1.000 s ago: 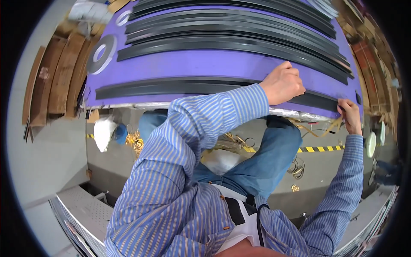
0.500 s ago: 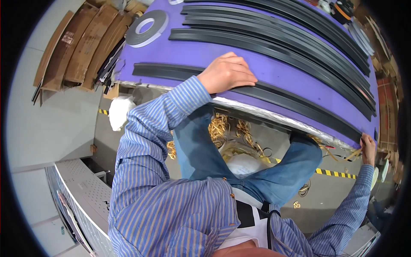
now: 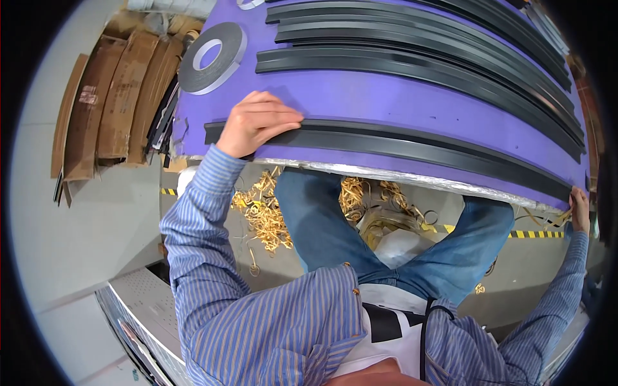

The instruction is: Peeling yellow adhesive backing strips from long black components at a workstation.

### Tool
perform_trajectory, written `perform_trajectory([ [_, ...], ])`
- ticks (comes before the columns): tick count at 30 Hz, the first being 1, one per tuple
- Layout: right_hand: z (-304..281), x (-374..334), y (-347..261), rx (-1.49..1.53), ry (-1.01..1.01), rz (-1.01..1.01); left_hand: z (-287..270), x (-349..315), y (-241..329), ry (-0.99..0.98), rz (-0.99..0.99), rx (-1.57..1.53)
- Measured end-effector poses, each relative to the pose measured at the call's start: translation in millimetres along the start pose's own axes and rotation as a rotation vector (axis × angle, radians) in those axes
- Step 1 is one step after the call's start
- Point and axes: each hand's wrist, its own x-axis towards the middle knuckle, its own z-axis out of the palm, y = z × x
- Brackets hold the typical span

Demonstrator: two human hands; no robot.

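Observation:
A long black profile strip (image 3: 399, 143) lies along the near edge of the purple-topped table (image 3: 380, 93). My left hand (image 3: 257, 123) is over its left part, fingers pressed together and fingertips touching the strip's upper edge. At the strip's far right end, my right hand (image 3: 580, 209) is closed, with thumb and fingers pinched there. A thin yellowish ribbon (image 3: 544, 217) hangs from the table edge beside the right hand. Whether that hand also grips the ribbon is too small to tell.
More black strips (image 3: 412, 67) lie side by side farther back. A grey tape roll (image 3: 214, 58) rests at the table's left. Cardboard sheets (image 3: 103, 106) lean beyond it. Curled yellow ribbon scraps (image 3: 267, 219) cover the floor below, near a white bag (image 3: 404, 248).
My left hand has slid left along the strip, from near its middle toward its left end. My right hand stays at the right end. The whole view has shifted a little.

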Motion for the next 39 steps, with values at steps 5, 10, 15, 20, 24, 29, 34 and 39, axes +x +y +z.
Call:
perform_trajectory([
  [5, 3, -10, -2, -0.001, -0.01, 0.007, -25, -27, -26, -0.039, -0.111, -0.034],
  [10, 2, -12, -8, -0.057, 0.007, 0.045, -55, -72, -57, -0.031, -0.332, -0.1],
  [15, -5, -10, -5, -0.099, -0.004, 0.031, -71, -119, -86, 0.048, -0.6, -0.33],
  [20, -32, -25, -22, -0.216, 0.035, 0.056, -67, -114, -89, 0.064, -0.696, -0.302],
  [24, 86, -57, -96, -0.511, -0.124, 0.082, -68, -128, -84, 0.091, -0.838, -0.138],
  [29, 118, -61, -111, -0.666, -0.076, 0.062, -68, -130, -72, 0.152, -0.944, -0.162],
  [34, 138, -84, -142, -0.731, 0.056, 0.147, -51, -55, -2, 0.219, -0.566, 0.254],
  [39, 123, -78, -138, -0.669, 0.03, 0.153, 44, 107, 127, 0.101, -0.075, 0.151],
])
